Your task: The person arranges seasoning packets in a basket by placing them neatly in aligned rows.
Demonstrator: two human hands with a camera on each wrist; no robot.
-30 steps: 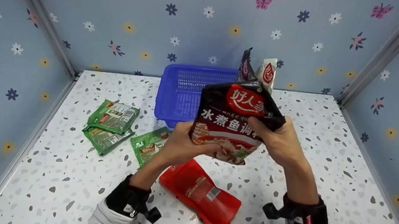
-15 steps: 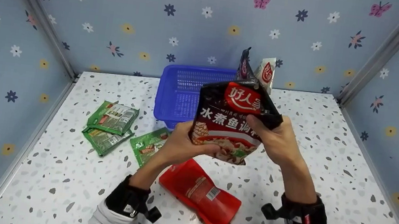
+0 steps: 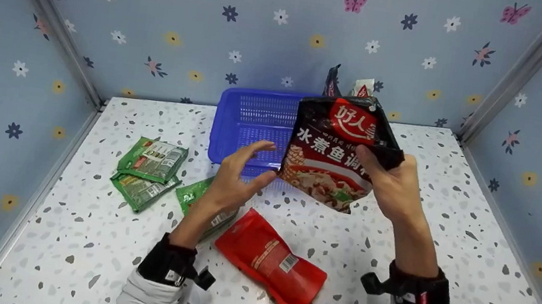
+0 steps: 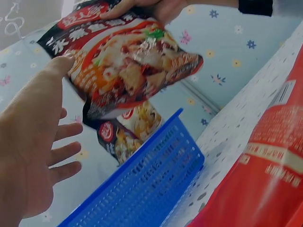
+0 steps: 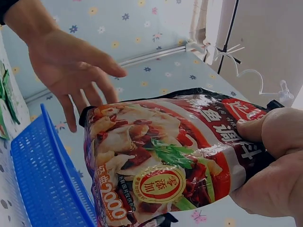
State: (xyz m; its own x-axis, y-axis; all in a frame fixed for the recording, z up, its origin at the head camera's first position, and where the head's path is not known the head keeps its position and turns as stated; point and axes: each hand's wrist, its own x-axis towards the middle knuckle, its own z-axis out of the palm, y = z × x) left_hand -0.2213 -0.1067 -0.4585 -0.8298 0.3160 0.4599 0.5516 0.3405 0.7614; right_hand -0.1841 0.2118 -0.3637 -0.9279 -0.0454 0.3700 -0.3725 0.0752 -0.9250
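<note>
My right hand (image 3: 397,189) pinches the right side of a black and red fish seasoning packet (image 3: 331,154), thumb on its printed front. The packet is raised over the table, tilted, and overlaps the right part of the blue basket (image 3: 219,124) in the head view. My left hand (image 3: 233,181) is beside the packet's left edge, fingers spread and thumb tip close to the lower left corner. In the left wrist view its palm (image 4: 28,132) faces the packet (image 4: 128,61) and holds nothing. A red pouch (image 3: 272,264) lies on the table between my forearms.
Two green packets (image 3: 155,157) lie overlapping at the left of the speckled table (image 3: 388,293). Another green packet (image 3: 192,194) is partly under my left forearm in view. A dark packet (image 3: 332,81) and a white packet (image 3: 364,87) stand at the basket's right end, before the patterned wall.
My left hand has let go of the seasoning packet and opened. My right hand has carried the packet slightly right and toward the back wall.
</note>
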